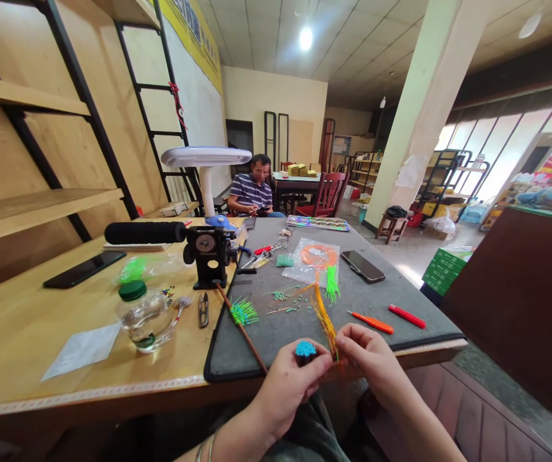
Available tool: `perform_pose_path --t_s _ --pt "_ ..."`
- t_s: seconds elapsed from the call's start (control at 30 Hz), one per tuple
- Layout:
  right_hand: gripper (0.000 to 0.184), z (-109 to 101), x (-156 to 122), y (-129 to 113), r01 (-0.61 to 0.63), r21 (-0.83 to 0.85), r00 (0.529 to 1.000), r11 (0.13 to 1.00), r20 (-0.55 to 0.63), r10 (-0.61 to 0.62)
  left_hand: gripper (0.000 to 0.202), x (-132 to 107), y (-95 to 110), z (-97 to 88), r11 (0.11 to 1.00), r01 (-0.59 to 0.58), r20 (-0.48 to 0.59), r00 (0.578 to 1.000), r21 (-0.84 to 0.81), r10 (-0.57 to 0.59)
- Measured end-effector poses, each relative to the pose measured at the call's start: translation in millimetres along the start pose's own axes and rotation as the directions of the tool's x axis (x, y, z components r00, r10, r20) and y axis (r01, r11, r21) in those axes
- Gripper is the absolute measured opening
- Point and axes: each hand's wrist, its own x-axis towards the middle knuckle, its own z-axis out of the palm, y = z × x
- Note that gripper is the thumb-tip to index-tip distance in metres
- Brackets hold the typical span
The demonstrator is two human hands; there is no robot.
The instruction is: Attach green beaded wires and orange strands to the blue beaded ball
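My left hand (291, 378) is closed around a short dark bundle with bright blue tips (305, 349), which point up between thumb and fingers. Just beside it, my right hand (370, 358) is pinched, its fingertips at the near end of a bundle of yellow strands (323, 314). A small green and orange bit shows between the two hands; the fingers partly hide what the right one grips. Both hands are over the front edge of the grey mat (237, 359). A brown rod (251, 340) leans near my left hand, beside a cluster of green-and-blue-tipped strands (244, 312).
An orange pen-like tool (372, 322), red pen (407, 316) and phone (363, 265) lie right. Left are a black clamp stand (211, 256), thread snips (203, 310) and a green-capped bottle (146, 324). Beads (280, 295) and a plastic bag (300, 273) lie ahead. A person (251, 189) sits beyond.
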Motion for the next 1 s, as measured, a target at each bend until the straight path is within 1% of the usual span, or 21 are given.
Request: perform_pose_path --t_s 0.13,0.3,0.43,0.5,0.53,0.57,0.6,0.63,0.67,0.7,0.73,0.8,0.87,0.93,1.0 --pt "0.047 5 -11 -4 0.018 0.019 0.999 1.0 0.037 -0.019 0.045 0 -4 6.8 1.0 0.009 0.028 1.0 0.013 -0.009" --pt "0.049 3 -19 -9 0.034 0.053 0.998 0.998 0.052 -0.037 0.046 -2 -6 10.6 0.996 0.087 0.065 0.994 0.002 -0.087" --pt "0.05 0 -28 -2 0.013 0.033 0.995 0.999 0.095 -0.016 0.046 -3 -9 14.4 0.987 0.16 0.116 0.98 0.012 -0.16" --pt "0.048 -8 -30 3 0.016 -0.026 0.994 1.0 0.11 -0.013 0.045 -3 -12 14.8 0.983 0.183 0.117 0.977 -0.011 -0.181" --pt "0.046 -15 -29 5 0.045 -0.093 0.995 0.995 0.09 -0.036 0.044 -3 -13 14.3 0.981 0.192 0.109 0.976 -0.034 -0.187" --pt "0.044 -25 -27 6 0.087 -0.203 0.996 0.975 0.036 -0.082 0.044 -3 -15 13.4 0.978 0.198 0.099 0.976 -0.061 -0.192" --pt "0.041 -37 -24 7 0.122 -0.364 0.988 0.923 -0.041 -0.147 0.043 -3 -17 12.0 0.975 0.203 0.086 0.977 -0.092 -0.196" --pt "0.037 -52 -19 8 0.128 -0.545 0.962 0.828 -0.133 -0.236 0.043 -2 -19 10.6 0.971 0.205 0.076 0.977 -0.122 -0.197" --pt "0.033 -69 -12 8 0.064 -0.733 0.914 0.677 -0.229 -0.334 0.043 -2 -20 9.1 0.967 0.203 0.067 0.978 -0.151 -0.195" --pt "0.029 -86 -5 9 -0.046 -0.872 0.877 0.487 -0.269 -0.399 0.043 -2 -21 7.9 0.965 0.197 0.059 0.98 -0.175 -0.189" --pt "0.025 -103 3 10 -0.097 -0.899 0.864 0.427 -0.289 -0.413 0.043 -2 -22 6.9 0.963 0.185 0.052 0.983 -0.196 -0.179" --pt "0.019 -132 19 13 -0.141 -0.919 0.865 0.368 -0.295 -0.406 0.043 -1 -22 6.3 0.961 0.158 0.026 0.987 -0.227 -0.156" --pt "0.012 -152 33 17 -0.161 -0.924 0.874 0.347 -0.296 -0.385 0.042 0 -21 6.7 0.964 0.125 -0.013 0.991 -0.236 -0.132" --pt "0.009 -162 43 21 -0.171 -0.919 0.867 0.354 -0.311 -0.389 0.042 2 -20 7.1 0.969 0.095 -0.047 0.993 -0.227 -0.109" --pt "0.012 -163 45 25 -0.182 -0.901 0.841 0.394 -0.351 -0.413 0.041 4 -20 6.4 0.974 0.069 -0.072 0.994 -0.217 -0.087"
